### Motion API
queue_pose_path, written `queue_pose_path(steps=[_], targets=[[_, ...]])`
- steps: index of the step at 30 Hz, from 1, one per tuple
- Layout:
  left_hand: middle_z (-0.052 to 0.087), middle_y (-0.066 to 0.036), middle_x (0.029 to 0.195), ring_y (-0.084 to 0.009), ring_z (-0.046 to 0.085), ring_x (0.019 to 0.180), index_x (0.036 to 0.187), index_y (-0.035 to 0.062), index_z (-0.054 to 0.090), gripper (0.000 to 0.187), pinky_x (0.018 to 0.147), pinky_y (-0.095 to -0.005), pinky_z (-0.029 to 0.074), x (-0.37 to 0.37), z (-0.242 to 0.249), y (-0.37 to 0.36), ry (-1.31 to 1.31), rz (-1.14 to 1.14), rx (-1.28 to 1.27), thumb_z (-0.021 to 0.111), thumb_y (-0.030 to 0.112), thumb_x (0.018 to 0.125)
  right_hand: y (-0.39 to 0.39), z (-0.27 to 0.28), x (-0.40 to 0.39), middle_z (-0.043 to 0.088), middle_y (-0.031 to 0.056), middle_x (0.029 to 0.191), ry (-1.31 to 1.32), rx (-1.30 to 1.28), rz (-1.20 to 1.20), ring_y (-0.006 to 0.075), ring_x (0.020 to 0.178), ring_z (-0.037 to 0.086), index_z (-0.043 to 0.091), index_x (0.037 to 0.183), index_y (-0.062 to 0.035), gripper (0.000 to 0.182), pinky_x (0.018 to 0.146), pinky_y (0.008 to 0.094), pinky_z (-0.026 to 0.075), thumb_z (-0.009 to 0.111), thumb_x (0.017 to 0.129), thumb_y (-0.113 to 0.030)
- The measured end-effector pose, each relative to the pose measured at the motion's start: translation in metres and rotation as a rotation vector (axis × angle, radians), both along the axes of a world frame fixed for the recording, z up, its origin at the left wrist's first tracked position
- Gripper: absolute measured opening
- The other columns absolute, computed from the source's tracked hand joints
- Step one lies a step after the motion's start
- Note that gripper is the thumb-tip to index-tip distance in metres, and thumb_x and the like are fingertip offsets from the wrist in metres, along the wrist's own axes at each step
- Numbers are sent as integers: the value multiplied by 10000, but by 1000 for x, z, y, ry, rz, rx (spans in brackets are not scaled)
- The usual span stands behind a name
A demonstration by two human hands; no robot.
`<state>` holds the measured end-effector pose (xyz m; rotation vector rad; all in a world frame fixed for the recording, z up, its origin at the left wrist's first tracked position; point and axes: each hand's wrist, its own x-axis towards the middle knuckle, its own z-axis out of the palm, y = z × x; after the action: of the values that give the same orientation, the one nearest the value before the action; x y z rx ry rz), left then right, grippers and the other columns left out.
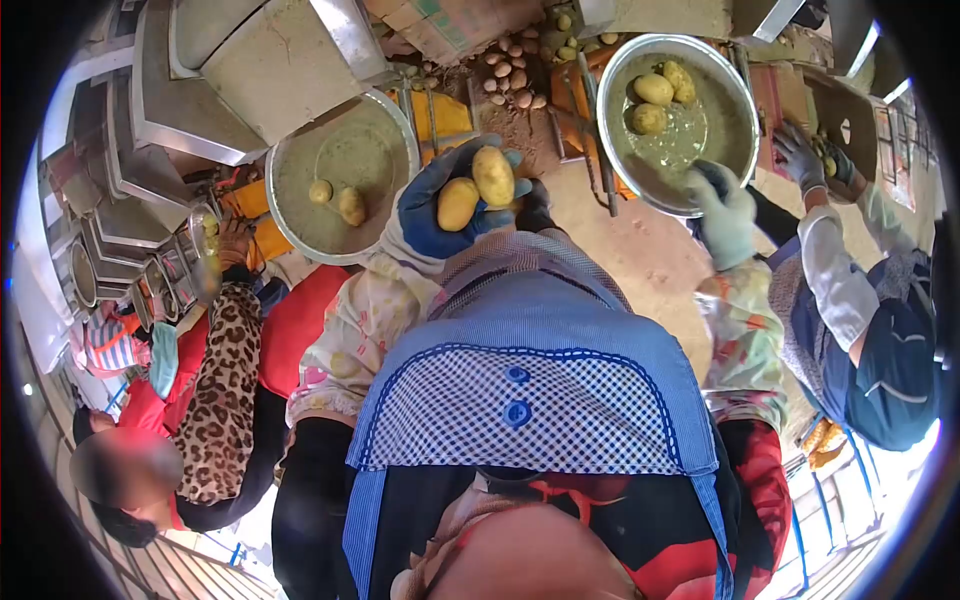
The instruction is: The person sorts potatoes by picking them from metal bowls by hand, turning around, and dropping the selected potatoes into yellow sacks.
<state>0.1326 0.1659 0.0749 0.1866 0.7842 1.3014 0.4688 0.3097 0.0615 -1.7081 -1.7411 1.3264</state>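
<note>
My left hand [425,212], in a blue glove, is closed around two potatoes, an upper potato [493,177] and a lower potato [458,204], in front of my apron. My right hand [725,218], in a pale grey glove, is over the near right rim of a metal basin [608,95]. Its fingers look apart, somewhat blurred, and nothing shows in them. Three potatoes [653,89] lie inside this basin, above some murky wetness. Left of my left hand, another metal basin [285,200] holds two potatoes [351,206].
Several small reddish potatoes [518,78] lie on the ground between the basins, near a cardboard box [455,25]. Metal chutes [190,110] line the upper left. A person in a leopard-print sleeve [218,390] sits left; another person's gloved hands [800,158] reach into a carton at right.
</note>
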Motion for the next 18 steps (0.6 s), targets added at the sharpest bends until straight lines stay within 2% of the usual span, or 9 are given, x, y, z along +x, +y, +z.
queue_pose_path(steps=[1,3,4,6,9,10,15,17,18], targets=[[562,-136,1216,-228,566,1081,1332,-1,434,612,929,-404,493,4,1,11,-529,13,-161,720,46,792,-2,10,-29,683,93,917,-9,-6,90,137,843,624,624,1071,36,359,754,262,498,693,803,-194],[550,-120,1213,-216,568,1068,1310,1,449,611,915,-411,511,16,-9,21,-104,-64,119,712,-53,762,-8,3,-66,668,129,967,200,-209,225,154,872,632,609,1113,22,411,779,273,496,693,796,-225],[549,-117,1209,-213,570,1063,1304,1,453,616,912,-402,514,24,-7,23,384,-85,244,718,-63,751,-8,8,-85,653,141,998,185,-147,351,181,888,637,602,1131,13,429,794,288,496,690,790,-232],[552,-101,1186,-190,577,1044,1285,1,463,631,877,-371,532,34,-15,22,880,-104,285,747,-57,724,-11,4,-113,624,155,1053,220,-55,548,235,925,640,588,1164,-4,465,823,318,495,685,775,-241],[562,-105,1207,-202,558,1095,1317,-14,421,593,934,-329,466,50,-33,13,260,22,51,712,114,817,-12,-8,-122,610,143,1067,235,-142,638,282,962,628,598,1152,-22,452,844,335,491,673,761,-236],[551,-121,1224,-183,552,1100,1319,-18,416,473,919,-315,471,53,-41,7,443,-25,74,596,119,903,-11,-16,-119,609,146,1066,220,-159,664,282,955,630,605,1141,-23,444,837,335,493,677,754,-228],[549,-101,1206,-180,597,1013,1284,-11,469,396,834,-307,523,55,-61,-26,-96,22,-90,527,185,945,-38,-36,-124,629,180,979,208,-63,776,327,873,634,637,1067,-26,401,767,364,503,702,698,-170],[595,-90,1117,-176,602,988,1227,-12,525,341,792,-304,534,63,-78,-40,438,-130,-37,534,173,941,-44,-41,-121,635,195,969,152,-38,866,345,867,632,632,1073,-21,407,772,377,498,701,704,-180],[606,-89,1098,-169,606,956,1215,-8,539,326,793,-294,523,64,-78,-45,387,-108,-96,525,171,942,-48,-42,-122,636,198,968,129,-62,891,346,867,632,628,1079,-19,413,773,381,497,699,707,-184]])
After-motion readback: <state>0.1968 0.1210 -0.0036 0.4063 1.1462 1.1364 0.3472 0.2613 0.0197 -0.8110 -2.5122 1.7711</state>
